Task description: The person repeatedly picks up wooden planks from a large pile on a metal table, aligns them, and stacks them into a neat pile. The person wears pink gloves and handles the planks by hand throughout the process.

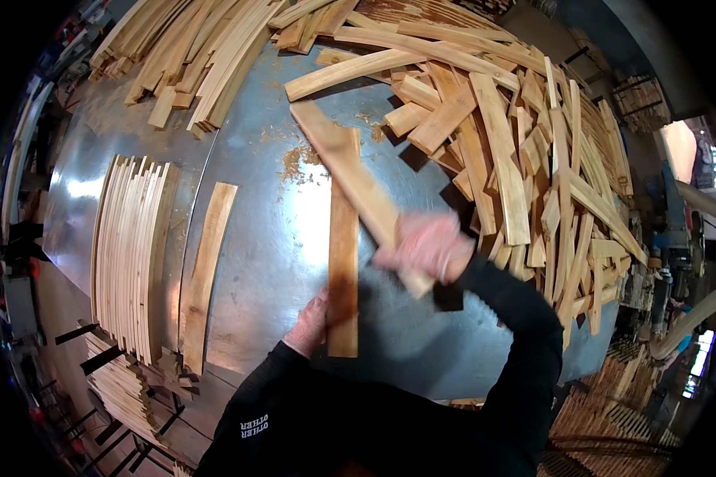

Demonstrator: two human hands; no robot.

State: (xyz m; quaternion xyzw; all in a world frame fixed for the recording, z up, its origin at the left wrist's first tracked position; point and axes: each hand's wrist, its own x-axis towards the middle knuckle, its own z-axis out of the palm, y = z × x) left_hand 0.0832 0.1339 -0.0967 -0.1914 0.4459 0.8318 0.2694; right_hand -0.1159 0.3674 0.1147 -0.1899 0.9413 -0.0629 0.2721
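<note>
My right hand (429,245), in a pinkish glove and smeared by motion, grips the lower part of a pale wooden board (346,167). That board slants up to the left, and crosses above the top part of a darker brown wooden board (343,270). My left hand (307,324), also gloved, is closed at the left edge of the darker board, near its lower end; its fingers are partly hidden. Another single board (208,274) lies farther left on the metal table (274,238), beside an even stack of thin boards (131,254).
A large jumbled pile of boards (501,151) covers the table's right and far right side. More long boards (207,60) lie at the far left. Sawdust (298,161) is scattered mid-table. Stacked wood (612,405) stands below at the right, and further boards (123,381) at the lower left.
</note>
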